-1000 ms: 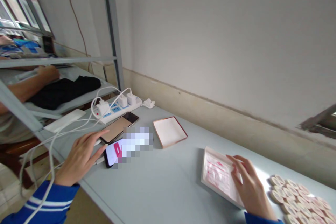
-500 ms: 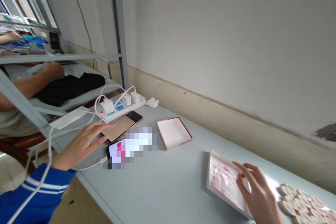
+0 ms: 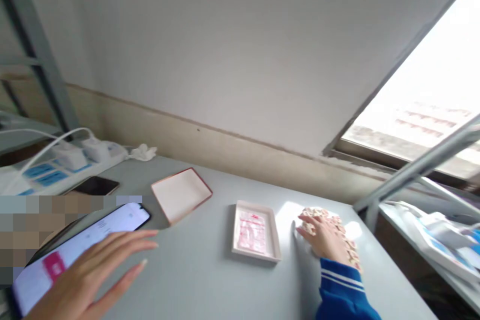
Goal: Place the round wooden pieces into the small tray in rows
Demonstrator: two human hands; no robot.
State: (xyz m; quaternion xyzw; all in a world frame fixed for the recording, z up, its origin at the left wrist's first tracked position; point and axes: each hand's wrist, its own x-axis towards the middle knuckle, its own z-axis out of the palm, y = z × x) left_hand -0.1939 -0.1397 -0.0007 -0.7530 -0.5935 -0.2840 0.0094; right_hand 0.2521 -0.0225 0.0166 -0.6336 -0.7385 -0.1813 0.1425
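My left hand (image 3: 98, 272) hovers over the lower left of the table, fingers spread and holding nothing. Beneath it lies a phone (image 3: 129, 216) with a lit screen. On the right, my right hand (image 3: 327, 241) reaches over a cluster of round pale wooden pieces (image 3: 351, 250), its fingertips at the cluster's far left part. Thumb and index finger are apart, and no piece shows between them. Left of that hand sits a shallow white box (image 3: 278, 242) with a clear plastic packet (image 3: 252, 232) printed in pink inside.
An open box lid (image 3: 182, 194) with a dark red edge lies left of centre. At the back left are a power strip (image 3: 116, 152) with white plugs and a second phone (image 3: 98, 186). A grey metal frame (image 3: 408, 175) and a window (image 3: 431, 110) stand at the right.
My view has swung to the right. My right hand has gone from above the white box to the wooden pieces. My left hand, still spread, is now over the lit phone.
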